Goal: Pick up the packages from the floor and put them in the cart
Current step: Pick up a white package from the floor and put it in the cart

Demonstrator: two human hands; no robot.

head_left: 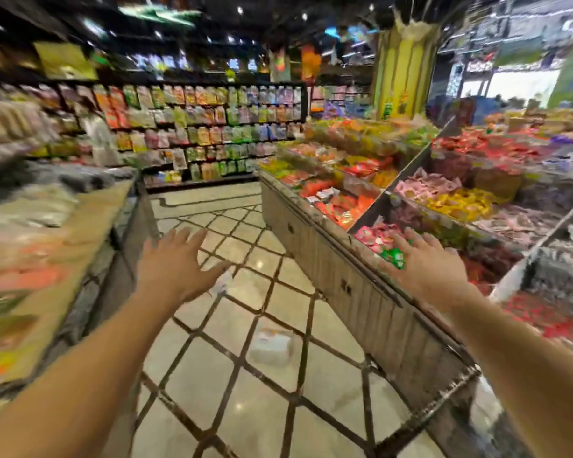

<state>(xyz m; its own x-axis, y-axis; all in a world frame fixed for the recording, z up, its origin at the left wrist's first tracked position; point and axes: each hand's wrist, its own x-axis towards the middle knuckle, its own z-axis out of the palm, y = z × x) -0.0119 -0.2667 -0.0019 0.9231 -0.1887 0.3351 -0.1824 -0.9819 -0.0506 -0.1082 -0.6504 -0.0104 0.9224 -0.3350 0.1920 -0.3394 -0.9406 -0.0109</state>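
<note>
The picture is motion-blurred. A pale, whitish package (272,347) lies on the tiled floor in the aisle, below and between my arms. A second small white package (222,285) lies on the floor just right of my left hand (176,262), partly hidden by it. My left hand is stretched forward over the aisle, fingers spread, holding nothing. My right hand (424,269) reaches forward over the edge of the candy bin, fingers apart and empty; a green wrapped sweet (394,257) shows beside its fingers. No cart can be made out.
A long display bin (344,259) with compartments of wrapped sweets runs along the right of the aisle. A low counter of goods (63,259) borders the left. A shelf wall of hanging snack bags (205,127) closes the far end. The tiled floor (245,408) lies between.
</note>
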